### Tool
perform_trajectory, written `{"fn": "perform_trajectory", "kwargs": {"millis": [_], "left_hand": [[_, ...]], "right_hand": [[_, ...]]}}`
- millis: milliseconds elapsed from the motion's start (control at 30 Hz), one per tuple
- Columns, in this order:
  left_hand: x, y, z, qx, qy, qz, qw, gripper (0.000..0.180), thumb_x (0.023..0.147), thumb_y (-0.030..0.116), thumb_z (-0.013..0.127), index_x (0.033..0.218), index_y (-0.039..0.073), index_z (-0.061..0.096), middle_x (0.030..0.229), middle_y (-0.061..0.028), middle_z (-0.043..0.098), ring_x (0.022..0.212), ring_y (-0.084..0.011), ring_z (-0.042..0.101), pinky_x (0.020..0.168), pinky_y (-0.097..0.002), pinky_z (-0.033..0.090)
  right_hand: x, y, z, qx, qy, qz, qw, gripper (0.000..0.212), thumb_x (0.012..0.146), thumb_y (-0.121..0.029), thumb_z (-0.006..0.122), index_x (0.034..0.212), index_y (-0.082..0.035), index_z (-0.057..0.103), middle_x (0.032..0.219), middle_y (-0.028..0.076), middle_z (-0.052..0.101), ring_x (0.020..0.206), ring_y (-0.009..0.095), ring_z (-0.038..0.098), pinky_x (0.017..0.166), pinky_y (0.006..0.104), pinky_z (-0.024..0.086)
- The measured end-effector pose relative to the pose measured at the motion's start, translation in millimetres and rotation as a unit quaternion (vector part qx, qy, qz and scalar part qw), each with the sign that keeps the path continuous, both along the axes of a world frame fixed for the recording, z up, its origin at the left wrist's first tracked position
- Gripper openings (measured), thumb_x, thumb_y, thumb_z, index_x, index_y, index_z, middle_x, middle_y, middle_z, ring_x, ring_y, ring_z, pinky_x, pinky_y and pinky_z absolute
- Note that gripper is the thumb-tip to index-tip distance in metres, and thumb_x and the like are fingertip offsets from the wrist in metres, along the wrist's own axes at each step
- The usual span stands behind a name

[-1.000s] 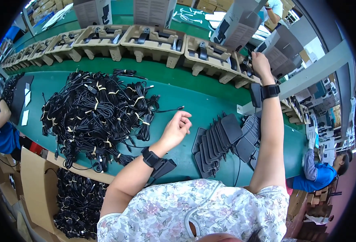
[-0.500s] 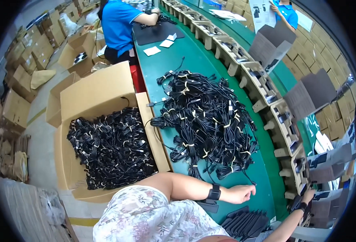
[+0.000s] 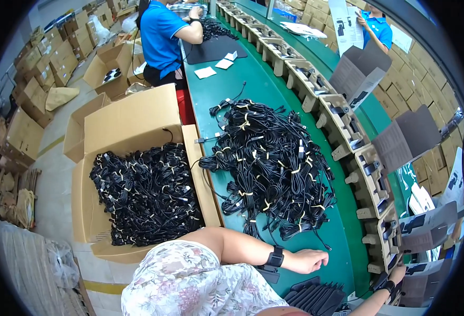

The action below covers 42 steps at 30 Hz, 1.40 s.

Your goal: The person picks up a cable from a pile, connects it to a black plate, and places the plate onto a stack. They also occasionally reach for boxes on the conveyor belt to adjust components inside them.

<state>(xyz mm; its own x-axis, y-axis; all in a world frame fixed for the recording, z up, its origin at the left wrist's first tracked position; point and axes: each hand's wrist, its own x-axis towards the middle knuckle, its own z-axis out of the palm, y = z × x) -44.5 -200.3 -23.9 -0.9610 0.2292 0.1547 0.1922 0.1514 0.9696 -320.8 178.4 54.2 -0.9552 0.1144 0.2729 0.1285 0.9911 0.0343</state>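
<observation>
View's swung left! Right hand (image 3: 398, 273) at the tray row (image 3: 367, 213), lower right of the cable pile (image 3: 268, 168): a reach, seemingly, next calling for care. Left hand (image 3: 306, 260) curls below the pile. Either grip? Can't tell.

A cable pile (image 3: 274, 166) lies on the worktop (image 3: 211, 92), between the carton (image 3: 132, 118) at its left edge and trays (image 3: 341, 152) along its right.

You've got bright, fairly even light, direction hard to tell. Your left hand (image 3: 306, 260) reads clear; your right hand (image 3: 397, 274) sits small and squeezed near the rim. Fisheye bows the pulp tray row (image 3: 341, 152), corners black out. Black cable pile (image 3: 274, 163) loses detail in shadowed gaps. Far cartons (image 3: 26, 126) soft.
</observation>
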Motion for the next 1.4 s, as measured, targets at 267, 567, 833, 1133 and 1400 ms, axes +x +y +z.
{"fn": "perform_trajectory", "kwargs": {"millis": [267, 567, 833, 1133, 1400], "left_hand": [[0, 4, -8, -0.008, 0.026, 0.021, 0.999, 0.015, 0.082, 0.004, 0.052, 0.095, 0.007, 0.048, 0.084, -0.0061, 0.052, 0.076, -0.0232, 0.054, 0.066, -0.0351, 0.043], [-4, 4, -11, -0.04, 0.074, 0.053, 0.995, 0.014, 0.077, 0.003, 0.054, 0.09, 0.008, 0.051, 0.082, -0.0075, 0.056, 0.075, -0.026, 0.056, 0.063, -0.0373, 0.044], [-7, -5, -14, -0.019, 0.019, 0.025, 0.999, 0.014, 0.082, 0.004, 0.051, 0.093, 0.008, 0.058, 0.072, -0.0028, 0.056, 0.061, -0.0139, 0.055, 0.055, -0.0289, 0.047], [-3, 3, 13, -0.047, -0.009, -0.047, 0.998, 0.016, 0.082, 0.01, 0.057, 0.097, 0.007, 0.055, 0.081, -0.0033, 0.055, 0.063, -0.0114, 0.054, 0.058, -0.0256, 0.045], [13, 9, 18, -0.107, 0.062, -0.072, 0.99, 0.021, 0.08, 0.013, 0.061, 0.099, 0.008, 0.055, 0.085, -0.0037, 0.053, 0.065, -0.0134, 0.054, 0.06, -0.0274, 0.045]], "right_hand": [[21, -25, 4, -0.071, 0.019, 0.099, 0.992, 0.025, 0.085, -0.012, 0.043, 0.101, -0.002, 0.06, 0.093, 0.023, 0.062, 0.087, 0.037, 0.059, 0.072, 0.0405, 0.045], [19, 9, -8, 0.017, -0.046, 0.091, 0.995, 0.033, 0.087, -0.016, 0.039, 0.114, -0.005, 0.056, 0.098, 0.021, 0.062, 0.089, 0.037, 0.059, 0.074, 0.0437, 0.045], [147, -84, 19, 0.087, 0.115, 0.151, 0.978, 0.029, 0.081, -0.016, 0.055, 0.107, -0.004, 0.058, 0.107, 0.015, 0.06, 0.1, 0.032, 0.055, 0.084, 0.0398, 0.044], [304, -105, 53, -0.116, -0.046, 0.234, 0.964, 0.047, 0.078, -0.023, 0.066, 0.12, -0.008, 0.051, 0.112, 0.016, 0.056, 0.105, 0.032, 0.052, 0.088, 0.0384, 0.042], [310, -101, 11, -0.049, -0.133, 0.127, 0.982, 0.063, 0.07, -0.028, 0.072, 0.122, -0.003, 0.047, 0.111, 0.019, 0.055, 0.104, 0.034, 0.051, 0.089, 0.0397, 0.041]]}}
